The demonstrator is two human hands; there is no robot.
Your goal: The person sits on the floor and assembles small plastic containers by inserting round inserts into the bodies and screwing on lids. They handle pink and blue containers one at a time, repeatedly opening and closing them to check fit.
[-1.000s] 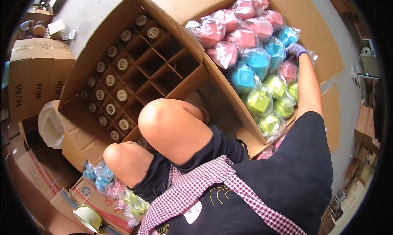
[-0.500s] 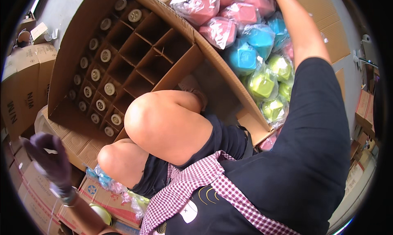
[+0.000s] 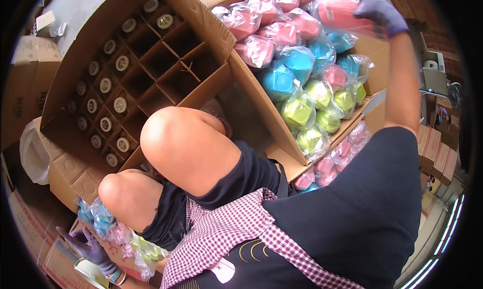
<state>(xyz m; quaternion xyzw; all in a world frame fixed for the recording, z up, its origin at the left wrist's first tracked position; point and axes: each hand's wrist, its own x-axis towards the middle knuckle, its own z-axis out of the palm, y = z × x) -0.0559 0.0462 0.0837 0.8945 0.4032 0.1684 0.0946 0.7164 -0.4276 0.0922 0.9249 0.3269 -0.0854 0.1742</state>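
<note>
My right hand, in a purple-grey glove, is closed on a long pink container in a clear bag at the top right. It is over the far edge of a carton filled with bagged blue containers, yellow-green containers and other pink ones. At the lower left, my gloved left hand is open, fingers apart, with nothing in it. Ahead of my knees stands a large divided cardboard box; several of its cells hold items with round white tops, and other cells are bare.
More bagged containers lie below my left knee, and others lie beside the full carton. Closed cartons stand at the left, with a white plastic bag near them. Stacked boxes stand at the right.
My right hand has come fully into view with the pink container, which is lifted along the top of the pile. My left hand has dropped lower, and the whole view has shifted.
</note>
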